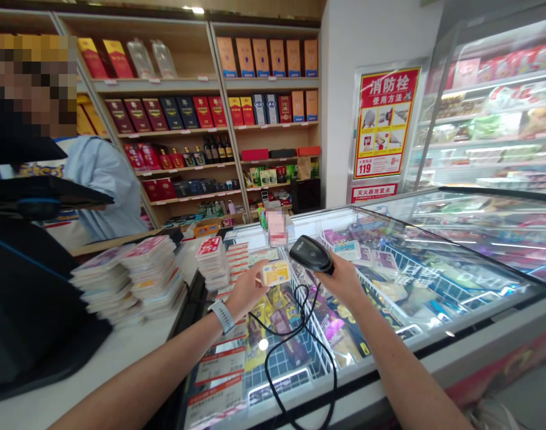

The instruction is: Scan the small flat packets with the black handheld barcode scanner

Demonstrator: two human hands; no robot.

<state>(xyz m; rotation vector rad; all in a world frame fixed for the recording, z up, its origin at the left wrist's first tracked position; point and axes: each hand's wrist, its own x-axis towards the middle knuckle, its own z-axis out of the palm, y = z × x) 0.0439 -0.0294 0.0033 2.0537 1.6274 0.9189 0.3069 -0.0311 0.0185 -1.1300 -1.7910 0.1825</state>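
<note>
The left hand [247, 291] pinched a yellow-labelled pack [276, 273] above the freezer [434, 349]; the right hand [344, 280] gripped a black scanner [308, 253] just beside it. Work looked unfinished, its share done unclear: a short stack [212, 263] stood at the freezer's left edge, tall stacks [150, 269] farther left. A cable [336, 379] hung across the freezer's near edge; room lay over its right side.

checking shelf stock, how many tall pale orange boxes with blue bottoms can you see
8: six boxes in a row on the top shelf, and two boxes at the right end of the shelf below. More may be hidden behind them.
</note>
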